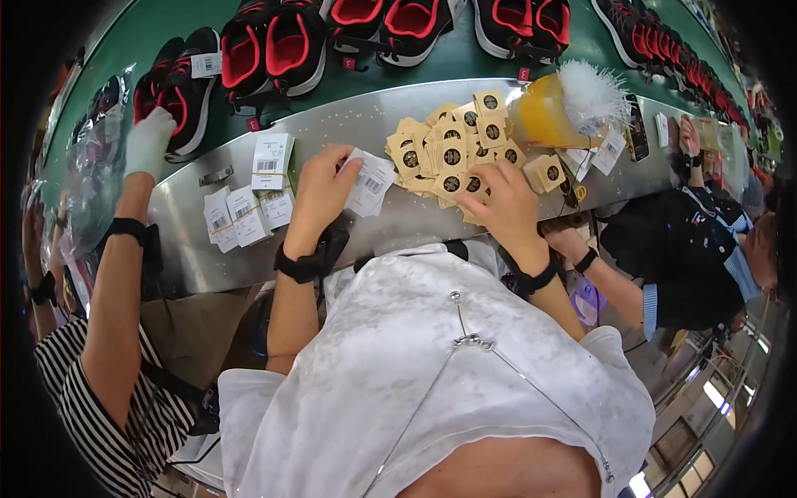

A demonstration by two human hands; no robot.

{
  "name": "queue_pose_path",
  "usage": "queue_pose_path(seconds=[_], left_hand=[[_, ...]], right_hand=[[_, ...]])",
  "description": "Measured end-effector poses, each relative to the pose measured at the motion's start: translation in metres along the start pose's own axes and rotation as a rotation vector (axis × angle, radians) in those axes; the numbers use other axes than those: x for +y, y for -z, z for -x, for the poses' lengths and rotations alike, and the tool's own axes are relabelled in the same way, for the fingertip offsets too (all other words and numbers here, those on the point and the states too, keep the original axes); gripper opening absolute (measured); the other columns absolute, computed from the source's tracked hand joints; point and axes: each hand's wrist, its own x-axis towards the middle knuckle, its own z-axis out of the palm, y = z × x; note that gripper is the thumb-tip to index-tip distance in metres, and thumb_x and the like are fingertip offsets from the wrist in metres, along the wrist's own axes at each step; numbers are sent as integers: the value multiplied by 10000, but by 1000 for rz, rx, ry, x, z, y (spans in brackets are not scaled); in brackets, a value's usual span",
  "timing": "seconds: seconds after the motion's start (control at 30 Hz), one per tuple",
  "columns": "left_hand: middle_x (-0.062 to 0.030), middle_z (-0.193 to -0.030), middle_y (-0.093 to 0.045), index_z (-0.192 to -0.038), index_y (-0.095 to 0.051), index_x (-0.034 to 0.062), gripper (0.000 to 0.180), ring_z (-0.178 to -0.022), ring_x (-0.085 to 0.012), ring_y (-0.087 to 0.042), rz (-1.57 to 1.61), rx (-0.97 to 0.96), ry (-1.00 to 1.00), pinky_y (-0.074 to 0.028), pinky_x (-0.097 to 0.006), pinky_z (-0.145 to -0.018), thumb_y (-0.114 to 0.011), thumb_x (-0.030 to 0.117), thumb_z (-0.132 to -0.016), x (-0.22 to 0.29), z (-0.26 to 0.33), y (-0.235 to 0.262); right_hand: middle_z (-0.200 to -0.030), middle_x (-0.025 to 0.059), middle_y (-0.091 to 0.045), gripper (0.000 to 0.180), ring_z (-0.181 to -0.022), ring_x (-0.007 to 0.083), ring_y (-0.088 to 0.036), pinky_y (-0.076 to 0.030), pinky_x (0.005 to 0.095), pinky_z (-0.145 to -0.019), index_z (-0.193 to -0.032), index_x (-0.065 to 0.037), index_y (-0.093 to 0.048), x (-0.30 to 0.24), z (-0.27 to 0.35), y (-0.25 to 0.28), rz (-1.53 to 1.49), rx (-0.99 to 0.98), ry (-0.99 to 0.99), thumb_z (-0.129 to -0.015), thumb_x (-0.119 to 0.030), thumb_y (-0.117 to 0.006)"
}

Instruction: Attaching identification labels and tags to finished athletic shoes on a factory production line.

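Note:
My left hand (322, 195) is closed on a small stack of white barcode tags (371, 181), pinched between thumb and fingers above the metal bench. My right hand (505, 199) reaches onto a loose heap of tan square cards (448, 149), each printed with a black round mark. Its thumb and fingertips are spread around cards at the heap's near right edge, and no card appears lifted. Left of my left hand lie bundles of white barcode tags (271, 162), some banded, with more fanned bundles (237, 217) nearer me.
Black-and-red shoes (295, 51) stand along the green surface (349, 79) beyond the steel bench (320, 124). A yellow container (540, 112) with a white bristly tuft stands right of the cards. At left, a co-worker's gloved hand (151, 141) touches a shoe; another person (681, 249) works at right.

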Motion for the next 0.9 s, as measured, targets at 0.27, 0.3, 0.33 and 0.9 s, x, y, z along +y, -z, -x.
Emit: queue_pose_path(seconds=[0.27,0.3,0.33,0.9], left_hand=[[-60,-810,-648,-907,-638,-17,133,-713,-115,-599,373,-75,66,-459,-241,-647,-615,87,-827,17,10,12],[-34,-803,-651,-897,-644,-10,115,-714,-89,-594,524,-137,119,-462,-224,-652,-623,81,-828,24,12,14],[-24,-801,-656,-865,-651,0,104,-703,-83,-595,565,-193,117,-470,-216,-661,-650,94,-820,26,10,11],[-45,-811,-655,-854,-669,-11,111,-725,-81,-592,497,-439,-3,-473,-212,-656,-687,53,-765,70,-10,-28]], right_hand=[[-747,87,-603,173,-639,159,-568,-435,282,-583,-803,-6,-616,19,-7,4,-482,-388,-380,-758,-157,-687],[-750,92,-613,171,-634,163,-567,-428,280,-577,-811,4,-623,20,-8,7,-531,-447,-405,-766,-151,-678],[-752,106,-624,161,-624,179,-567,-421,284,-573,-832,27,-627,17,-9,12,-504,-415,-366,-793,-128,-644],[-730,74,-618,167,-633,114,-562,-435,257,-564,-916,23,-644,-13,-12,25,-864,-273,-328,-860,-126,-591]])
